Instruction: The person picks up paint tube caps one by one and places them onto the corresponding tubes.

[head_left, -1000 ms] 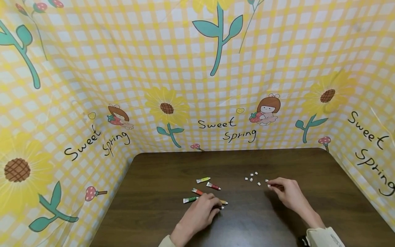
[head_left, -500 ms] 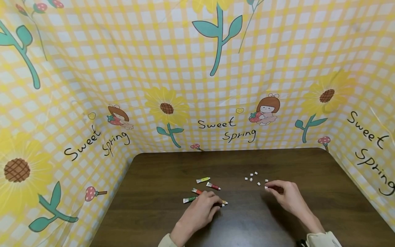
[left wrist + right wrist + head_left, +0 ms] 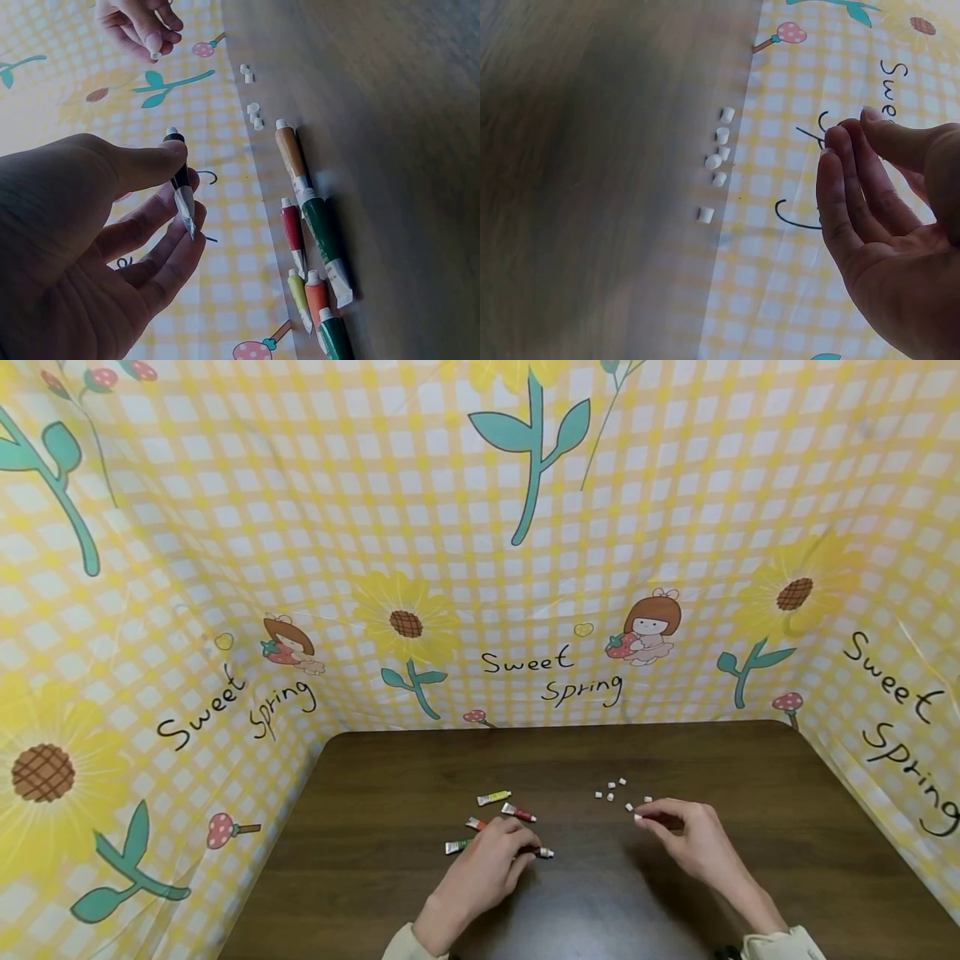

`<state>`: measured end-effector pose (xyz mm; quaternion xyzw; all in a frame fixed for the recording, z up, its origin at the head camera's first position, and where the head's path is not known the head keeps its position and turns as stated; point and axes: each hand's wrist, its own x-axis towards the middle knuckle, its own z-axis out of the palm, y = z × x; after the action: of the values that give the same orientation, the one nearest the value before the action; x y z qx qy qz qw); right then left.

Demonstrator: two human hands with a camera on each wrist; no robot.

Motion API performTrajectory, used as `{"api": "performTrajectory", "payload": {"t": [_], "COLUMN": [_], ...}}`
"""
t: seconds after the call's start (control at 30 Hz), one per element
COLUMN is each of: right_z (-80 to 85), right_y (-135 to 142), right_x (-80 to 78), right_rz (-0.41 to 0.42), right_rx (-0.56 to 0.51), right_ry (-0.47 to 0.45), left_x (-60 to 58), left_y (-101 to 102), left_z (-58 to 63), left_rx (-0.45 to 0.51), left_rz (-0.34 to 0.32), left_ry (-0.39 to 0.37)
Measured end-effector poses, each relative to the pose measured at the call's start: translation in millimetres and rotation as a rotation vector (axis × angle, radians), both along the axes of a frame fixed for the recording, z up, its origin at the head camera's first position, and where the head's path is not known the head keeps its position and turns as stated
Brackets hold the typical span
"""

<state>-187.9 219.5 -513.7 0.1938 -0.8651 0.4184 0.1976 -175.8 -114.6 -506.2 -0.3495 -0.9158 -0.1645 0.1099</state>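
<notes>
Pinching a small black tube [image 3: 181, 178] between thumb and fingers, the left hand [image 3: 486, 868] holds it with its white tip toward the right hand [image 3: 696, 842], whose thumb and fingertips are closed together on a tiny white cap [image 3: 638, 817]. The hands are well apart over the dark wooden desk [image 3: 592, 902]. Six loose white pieces [image 3: 722, 136] lie scattered on it just beyond the right fingertips, the nearest close to the pinched cap. About the left hand lie a yellow tube [image 3: 495, 797], a red tube [image 3: 520, 812], an orange tube [image 3: 317, 300], a tan tube [image 3: 288, 154] and two green tubes [image 3: 327, 244], the hand partly hiding some of them from the head camera. Yellow checked cloth [image 3: 337, 518] rises behind the desk.
</notes>
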Motion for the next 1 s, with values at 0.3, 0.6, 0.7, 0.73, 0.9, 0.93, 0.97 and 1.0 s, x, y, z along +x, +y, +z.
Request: {"api": "performTrajectory", "payload": {"t": [0.3,0.6,0.7,0.73,0.9,0.93,0.97,1.0], "right_z": [6.2,7.9,7.5,7.5,7.8,8.0,8.2,8.5], "right_y": [-11.4,-21.7,-24.8,-25.6,-28.8,-29.6,-30.3,-31.1], "right_x": [5.3,6.6,7.4,7.7,9.3,9.7,10.0,10.4], "right_rz": [0.025,0.093,0.107,0.110,0.129,0.134,0.137,0.140], "right_rx": [-0.029,-0.079,-0.082,-0.083,-0.097,-0.100,-0.101,-0.103], "right_ry": [-0.019,-0.006,0.015,0.021,0.035,0.036,0.037,0.038], "left_x": [-3.5,-4.6,-4.3,-4.2,-3.5,-3.3,-2.9,-2.5], "left_y": [1.3,2.1,2.6,2.8,3.8,3.9,4.0,4.1], "left_z": [5.4,7.7,8.5,8.8,10.9,11.3,11.8,12.3], "left_rx": [0.009,0.045,0.047,0.047,0.048,0.050,0.051,0.052], "left_rz": [0.007,-0.014,-0.015,-0.015,-0.010,-0.011,-0.011,-0.013], "left_ry": [0.012,0.006,0.008,0.009,0.009,0.010,0.010,0.010]}}
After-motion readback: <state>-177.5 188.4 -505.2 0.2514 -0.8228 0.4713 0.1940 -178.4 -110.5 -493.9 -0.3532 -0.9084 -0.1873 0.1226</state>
